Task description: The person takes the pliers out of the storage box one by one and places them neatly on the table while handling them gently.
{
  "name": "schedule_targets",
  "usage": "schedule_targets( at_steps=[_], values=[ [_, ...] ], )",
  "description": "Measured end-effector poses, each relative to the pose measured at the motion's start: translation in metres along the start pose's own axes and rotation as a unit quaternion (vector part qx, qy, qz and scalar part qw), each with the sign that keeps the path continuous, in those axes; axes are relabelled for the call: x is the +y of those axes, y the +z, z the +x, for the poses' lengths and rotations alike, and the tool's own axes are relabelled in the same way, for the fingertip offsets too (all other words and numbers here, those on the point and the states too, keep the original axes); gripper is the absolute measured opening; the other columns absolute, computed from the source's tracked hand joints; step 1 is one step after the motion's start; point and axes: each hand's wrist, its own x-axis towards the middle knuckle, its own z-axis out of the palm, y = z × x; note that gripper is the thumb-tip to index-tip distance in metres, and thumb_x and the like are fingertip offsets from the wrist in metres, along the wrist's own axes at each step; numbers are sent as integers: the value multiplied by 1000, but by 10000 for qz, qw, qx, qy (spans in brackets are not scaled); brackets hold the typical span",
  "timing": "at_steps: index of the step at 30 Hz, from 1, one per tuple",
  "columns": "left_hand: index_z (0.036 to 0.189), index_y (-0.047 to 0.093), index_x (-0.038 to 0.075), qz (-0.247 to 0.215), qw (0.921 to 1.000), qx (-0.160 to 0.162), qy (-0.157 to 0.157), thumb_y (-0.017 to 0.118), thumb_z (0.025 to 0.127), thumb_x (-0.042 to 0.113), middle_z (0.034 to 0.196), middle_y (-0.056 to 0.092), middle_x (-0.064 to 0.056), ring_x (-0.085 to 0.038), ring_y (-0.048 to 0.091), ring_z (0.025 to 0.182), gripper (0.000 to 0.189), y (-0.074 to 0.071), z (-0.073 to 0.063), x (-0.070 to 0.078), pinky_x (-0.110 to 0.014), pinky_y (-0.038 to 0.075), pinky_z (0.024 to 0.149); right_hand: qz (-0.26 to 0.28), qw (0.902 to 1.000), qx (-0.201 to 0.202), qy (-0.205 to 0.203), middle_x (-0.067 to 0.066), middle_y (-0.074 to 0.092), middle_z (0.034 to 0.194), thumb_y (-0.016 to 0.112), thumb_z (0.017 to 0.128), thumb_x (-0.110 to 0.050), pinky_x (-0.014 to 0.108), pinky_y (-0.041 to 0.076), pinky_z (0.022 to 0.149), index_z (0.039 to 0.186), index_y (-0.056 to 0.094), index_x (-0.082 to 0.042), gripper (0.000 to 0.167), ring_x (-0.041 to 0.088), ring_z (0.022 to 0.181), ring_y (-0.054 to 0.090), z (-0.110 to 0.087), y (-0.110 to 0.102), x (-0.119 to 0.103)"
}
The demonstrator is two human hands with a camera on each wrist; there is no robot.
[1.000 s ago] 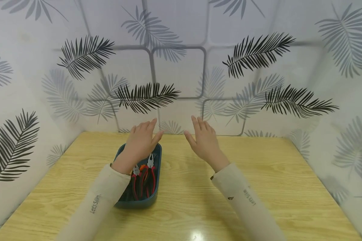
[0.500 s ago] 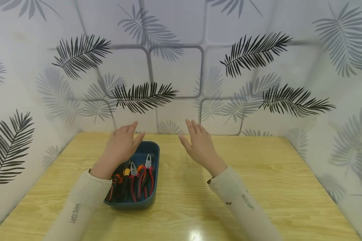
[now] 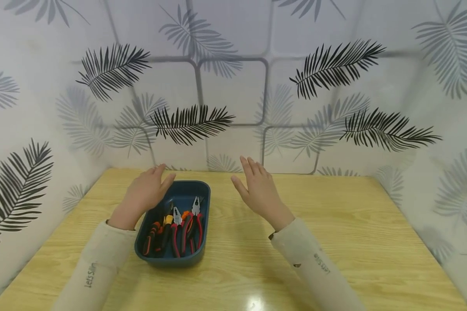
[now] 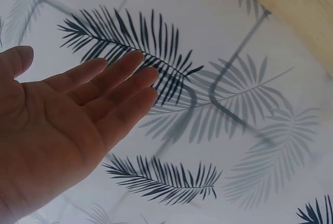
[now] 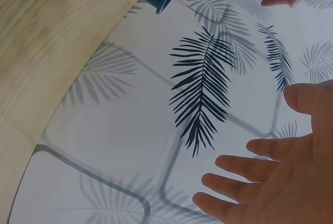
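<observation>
Blue bin (image 3: 187,188) w/ pliers (image 3: 177,222) on tabletop (image 3: 358,224), L hand (image 3: 143,193) nr its left side, R hand (image 3: 260,192) apart to right, both w/ fingers extended, holding nothing.

From here the left hand (image 3: 142,194) hides the far left corner of the blue bin (image 3: 183,261), and the dark tools (image 3: 161,237) at the bin's left side overlap so closely that I can't sort one from another. Both sleeves (image 3: 91,268) run off the bottom of the head view. The left wrist view's top edge crops the bin; the right wrist view cuts off the right hand (image 5: 283,180).
</observation>
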Motion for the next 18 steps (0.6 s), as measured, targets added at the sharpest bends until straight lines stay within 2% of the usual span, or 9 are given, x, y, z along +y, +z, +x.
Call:
schedule_targets(
  at_steps=[9,18],
  values=[
    [145,25,-12,-291,9985,-369,-270,28,104,40,138,37,-40,-54,37,125,66,8,4,-24,-62,33,99,-6,10000,-74,-12,24,25,153,37,102,-43,57,23,110,153,19,-5,66,43,139,24,-2,4,-2],
    [141,27,-19,-314,9967,-685,-314,31,104,34,138,36,-41,-53,37,126,65,20,7,-42,-60,32,101,83,9998,-178,28,24,26,153,38,102,-41,57,23,109,153,21,-4,65,43,139,26,-5,8,-6]
  ],
)
